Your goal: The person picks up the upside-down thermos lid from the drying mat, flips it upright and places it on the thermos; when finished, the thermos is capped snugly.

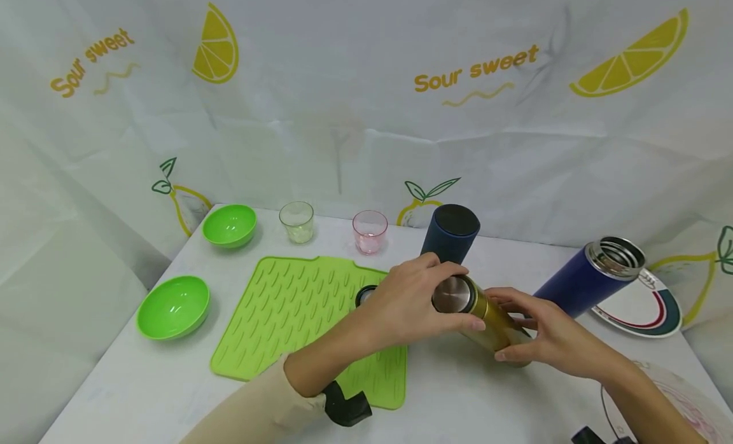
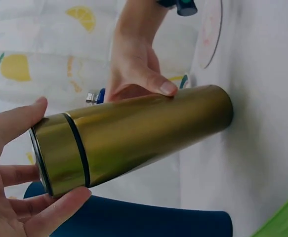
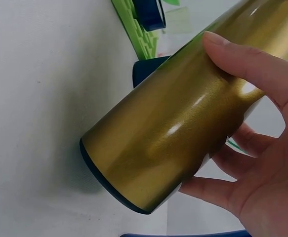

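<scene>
A gold thermos bottle (image 1: 487, 320) with a steel-topped lid (image 1: 454, 294) leans at a tilt over the white table. My left hand (image 1: 409, 301) holds it at the lid, thumb on one side and fingers on the other. Lower down, my right hand (image 1: 552, 334) grips the body, its thumb (image 3: 242, 59) across the gold surface. The bottle's base (image 2: 225, 106) is close over the table. Behind the left hand stands a dark blue bottle (image 1: 450, 237), partly hidden. An open blue thermos (image 1: 572, 282) with a steel mouth is just beyond the right hand.
A green drying mat (image 1: 286, 317) lies at left, with a dark blue cap (image 3: 150, 12) on it. Two green bowls (image 1: 230, 226) and two small glasses (image 1: 369, 233) stand around it. On the right are a plate (image 1: 635, 313) and a round patterned mat (image 1: 676, 393).
</scene>
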The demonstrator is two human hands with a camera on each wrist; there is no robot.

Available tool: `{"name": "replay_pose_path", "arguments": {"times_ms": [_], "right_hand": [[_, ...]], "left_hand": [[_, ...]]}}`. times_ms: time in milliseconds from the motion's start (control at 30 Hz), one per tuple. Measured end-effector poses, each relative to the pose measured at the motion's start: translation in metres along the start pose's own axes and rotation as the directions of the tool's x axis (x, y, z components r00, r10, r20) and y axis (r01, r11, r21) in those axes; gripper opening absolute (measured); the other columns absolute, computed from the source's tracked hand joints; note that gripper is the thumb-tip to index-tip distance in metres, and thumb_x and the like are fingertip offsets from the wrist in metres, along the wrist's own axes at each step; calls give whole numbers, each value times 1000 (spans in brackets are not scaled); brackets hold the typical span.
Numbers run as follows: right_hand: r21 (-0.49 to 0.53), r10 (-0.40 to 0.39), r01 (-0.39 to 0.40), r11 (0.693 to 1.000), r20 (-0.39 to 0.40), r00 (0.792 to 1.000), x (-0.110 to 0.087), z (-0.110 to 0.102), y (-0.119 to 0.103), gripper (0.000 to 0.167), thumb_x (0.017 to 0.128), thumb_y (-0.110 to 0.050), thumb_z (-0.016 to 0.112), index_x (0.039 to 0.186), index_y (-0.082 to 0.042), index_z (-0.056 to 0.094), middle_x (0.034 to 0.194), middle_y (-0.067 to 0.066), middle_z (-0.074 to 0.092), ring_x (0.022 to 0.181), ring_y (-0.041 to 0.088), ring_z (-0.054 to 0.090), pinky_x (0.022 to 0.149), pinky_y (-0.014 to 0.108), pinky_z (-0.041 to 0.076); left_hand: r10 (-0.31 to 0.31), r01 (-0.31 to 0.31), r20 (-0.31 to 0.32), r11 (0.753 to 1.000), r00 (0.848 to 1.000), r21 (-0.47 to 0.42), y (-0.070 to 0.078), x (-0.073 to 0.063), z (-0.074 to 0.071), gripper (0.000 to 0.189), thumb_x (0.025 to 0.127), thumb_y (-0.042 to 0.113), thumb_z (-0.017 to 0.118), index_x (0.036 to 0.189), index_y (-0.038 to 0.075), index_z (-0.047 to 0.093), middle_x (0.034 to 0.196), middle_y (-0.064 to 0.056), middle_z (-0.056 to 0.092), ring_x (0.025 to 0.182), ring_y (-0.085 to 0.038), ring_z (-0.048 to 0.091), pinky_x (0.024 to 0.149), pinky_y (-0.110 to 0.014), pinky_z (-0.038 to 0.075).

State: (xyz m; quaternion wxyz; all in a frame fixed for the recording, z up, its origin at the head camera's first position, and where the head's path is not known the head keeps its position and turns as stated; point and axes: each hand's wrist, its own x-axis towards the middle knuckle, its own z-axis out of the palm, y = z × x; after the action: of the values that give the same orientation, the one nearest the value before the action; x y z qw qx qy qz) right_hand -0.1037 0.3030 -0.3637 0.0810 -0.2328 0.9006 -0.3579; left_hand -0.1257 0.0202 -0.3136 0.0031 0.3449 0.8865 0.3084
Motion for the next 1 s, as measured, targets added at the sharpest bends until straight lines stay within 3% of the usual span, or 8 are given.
{"name": "replay_pose_path", "arguments": {"times_ms": [167, 300, 533, 600, 733, 833, 900, 1000], "right_hand": [[14, 11, -11, 1000, 11, 1000, 1, 0, 0, 78, 74, -34, 91, 142, -26, 53, 139, 5, 63, 119, -10, 56, 88, 53, 60], [17, -8, 8, 1000, 17, 1000, 1, 0, -1, 79, 73, -32, 92, 142, -25, 54, 138, 6, 64, 120, -13, 54, 89, 50, 61], [20, -21, 21, 1000, 33, 999, 1, 0, -1, 78, 73, -32, 92, 141, -28, 55, 137, 2, 65, 122, -12, 55, 93, 21, 57], [17, -9, 9, 1000, 29, 1000, 1, 0, -1, 78, 73, -32, 92, 142, -28, 54, 138, 4, 64, 121, -12, 55, 92, 26, 59], [-1, -6, 6, 1000, 12, 1000, 2, 0, -2, 79, 73, -33, 92, 142, -25, 54, 140, 7, 63, 120, -10, 56, 90, 37, 62], [-12, -13, 13, 1000, 3, 1000, 3, 1, -2, 78, 72, -33, 92, 141, -27, 55, 139, 3, 64, 119, -8, 59, 90, 29, 60], [-15, -15, 15, 1000, -1, 1000, 4, 1, -2, 78, 72, -33, 92, 141, -28, 55, 138, 1, 64, 119, -7, 59, 90, 28, 60], [-2, -12, 12, 1000, 5, 1000, 4, 2, -2, 78, 73, -34, 92, 141, -28, 55, 138, 2, 64, 119, -8, 58, 90, 39, 62]], "left_hand": [[92, -91, 27, 995, 995, -37, -1, 2, -5, 64, 80, 47, 85, 136, 24, 66, 105, 6, 61, 89, -2, 54, 74, -8, 43], [201, -193, 73, 976, 977, -95, -3, 2, -11, 62, 78, 31, 90, 135, 23, 68, 115, 4, 64, 99, -4, 57, 79, -9, 44], [303, -289, 130, 950, 944, -117, -7, 4, -15, 56, 79, 16, 88, 131, 23, 70, 130, 2, 63, 119, -8, 60, 99, -15, 45], [291, -278, 133, 954, 947, -112, -6, 4, -15, 56, 81, 19, 88, 133, 22, 69, 132, 1, 61, 120, -10, 59, 100, -16, 45], [164, -157, 91, 984, 982, -88, -4, 3, -12, 61, 82, 39, 86, 137, 22, 65, 124, 2, 60, 106, -7, 58, 88, -12, 47], [64, -60, 44, 995, 997, -85, -3, 2, -9, 66, 78, 50, 86, 134, 23, 66, 112, 4, 61, 94, -5, 56, 77, -9, 47], [46, -43, 26, 996, 999, -81, -3, 2, -9, 63, 77, 50, 87, 131, 24, 68, 105, 5, 60, 90, -4, 55, 74, -9, 46], [62, -59, 26, 994, 998, -89, -3, 3, -9, 60, 76, 45, 89, 129, 24, 71, 100, 5, 60, 87, -5, 53, 71, -10, 45]]}}
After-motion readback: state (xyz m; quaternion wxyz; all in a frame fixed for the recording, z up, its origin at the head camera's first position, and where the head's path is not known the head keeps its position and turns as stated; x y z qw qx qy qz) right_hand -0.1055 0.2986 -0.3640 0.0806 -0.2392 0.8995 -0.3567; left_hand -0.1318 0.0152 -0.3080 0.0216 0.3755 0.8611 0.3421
